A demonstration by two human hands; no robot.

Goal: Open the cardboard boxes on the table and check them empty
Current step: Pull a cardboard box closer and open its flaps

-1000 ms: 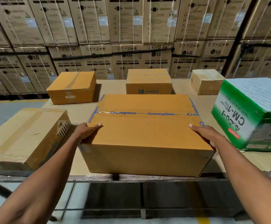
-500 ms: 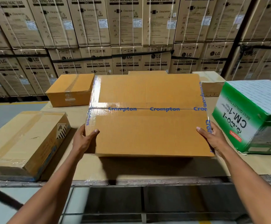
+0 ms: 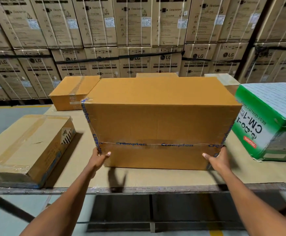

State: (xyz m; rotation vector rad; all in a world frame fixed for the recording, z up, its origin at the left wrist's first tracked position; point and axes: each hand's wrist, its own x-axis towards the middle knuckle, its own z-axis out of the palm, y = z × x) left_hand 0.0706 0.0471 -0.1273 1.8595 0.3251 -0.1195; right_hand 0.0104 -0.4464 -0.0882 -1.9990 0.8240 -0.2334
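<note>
A large brown cardboard box (image 3: 159, 123) sealed with blue Crompton tape stands on its side at the middle of the table, its taped face turned toward me. My left hand (image 3: 98, 160) grips its lower left corner. My right hand (image 3: 218, 159) grips its lower right corner. The box is closed. A flat taped box (image 3: 26, 145) lies at the left. A brown box (image 3: 70, 92) sits behind it at the back left. A green and white CM-1 box (image 3: 270, 120) stands at the right.
The table (image 3: 156, 178) is covered with cardboard sheet and its front edge runs just below my hands. Two more small boxes peek out behind the big one, one (image 3: 156, 75) at centre, one (image 3: 222, 78) at right. Stacked LG washing machine cartons (image 3: 133, 31) wall the back.
The big box was lying flat, then lifted and tipped up. Now it stands on its side with the taped face toward me, and my hands have slid to its lower corners.
</note>
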